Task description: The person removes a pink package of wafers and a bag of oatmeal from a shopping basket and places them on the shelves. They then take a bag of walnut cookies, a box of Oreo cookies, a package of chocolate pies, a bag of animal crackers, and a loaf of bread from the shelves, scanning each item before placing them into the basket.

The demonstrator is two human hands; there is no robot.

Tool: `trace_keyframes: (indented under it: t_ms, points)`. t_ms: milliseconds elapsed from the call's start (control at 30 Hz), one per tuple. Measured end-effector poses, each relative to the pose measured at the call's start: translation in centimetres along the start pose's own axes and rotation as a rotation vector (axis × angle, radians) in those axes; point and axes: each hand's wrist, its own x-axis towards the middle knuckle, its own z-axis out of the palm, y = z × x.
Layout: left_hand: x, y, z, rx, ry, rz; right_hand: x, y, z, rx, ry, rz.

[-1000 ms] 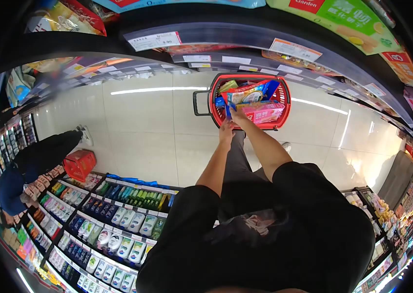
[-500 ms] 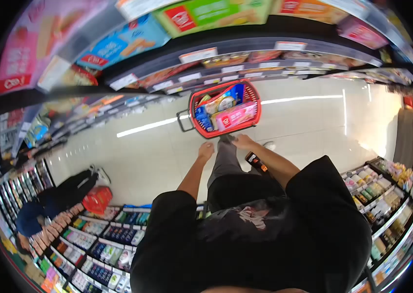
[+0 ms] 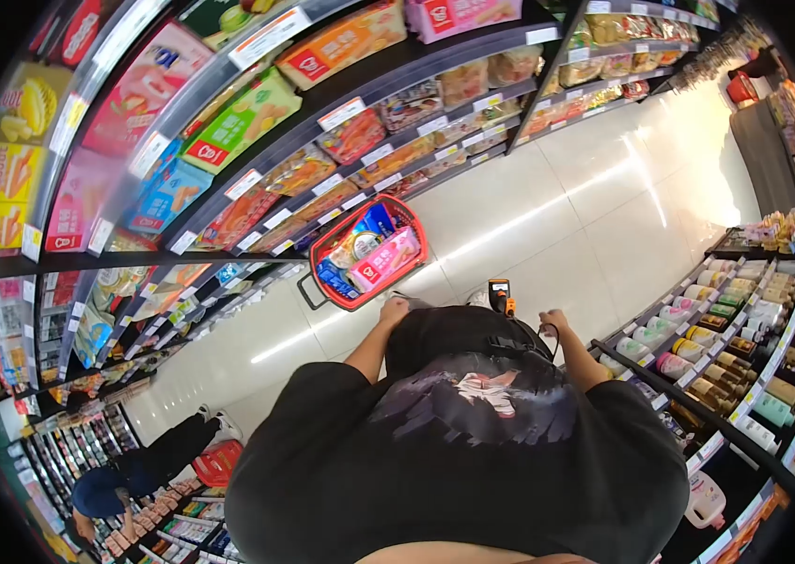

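My left hand (image 3: 396, 311) hangs beside my left hip with its fingers curled; nothing shows in it. It is just right of a red shopping basket (image 3: 428, 246) standing on the floor, apart from it. In the basket lie a pink biscuit box (image 3: 384, 259) and blue packs (image 3: 337, 279), with the basket's dark handle (image 3: 311, 293) folded out to the left. My right hand (image 3: 553, 321) hangs at my right side, loosely curled. A thin black cord (image 3: 557, 350) runs by it. A black and orange device (image 3: 500, 295) hangs in front of my waist.
Snack shelves (image 3: 374, 108) with boxed biscuits and packs rise ahead and to the left. Shelves of bottles (image 3: 698, 343) stand close on my right. A person (image 3: 120, 484) bends by a display at the lower left, near another red basket (image 3: 217, 462). The tiled aisle floor (image 3: 548, 216) stretches to the upper right.
My view has turned, so the basket appears lower and further left. My right hand has swung out to the right, away from my body's front. The bottle shelves appear closer.
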Motion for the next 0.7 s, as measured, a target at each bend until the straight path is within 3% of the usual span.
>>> trace_keyframes:
  t_ms: [100, 200, 267, 400, 467, 533, 600, 633, 700]
  points:
    - [2.1, 4.1, 1.3, 0.02, -0.004, 0.115, -1.6, 3.5, -3.2, -0.153, 0.039, 0.016]
    - [4.9, 6.6, 3.8, 0.088, 0.065, 0.224, -1.2, 6.6, -5.8, 0.004, 0.142, 0.075]
    - [5.8, 9.1, 4.1, 0.022, 0.091, 0.375, -1.5, 6.0, -7.9, -0.006, 0.118, 0.101]
    - [5.5, 13.9, 3.8, 0.005, 0.055, 0.419, 1.7, 3.8, -10.0, 0.015, 0.175, 0.082]
    - [3.9, 16.4, 2.7, -0.077, 0.02, 0.396, 5.4, 1.2, -10.7, -0.036, 0.156, 0.035]
    - [4.1, 17.1, 2.1, -0.155, -0.024, 0.367, 9.0, -3.7, -10.1, -0.103, 0.182, -0.154]
    - [5.7, 16.4, 1.5, -0.441, 0.024, 0.157, 9.2, -10.7, -9.2, -0.006, 0.135, -0.332]
    - [5.5, 17.1, 0.3, -0.551, 0.01, 0.108, 5.9, -15.8, -8.9, 0.08, 0.115, -0.377]
    - [6.2, 18.6, -2.5, -0.606, 0.068, 0.097, 7.1, -20.5, -7.0, 0.156, 0.1, -0.473]
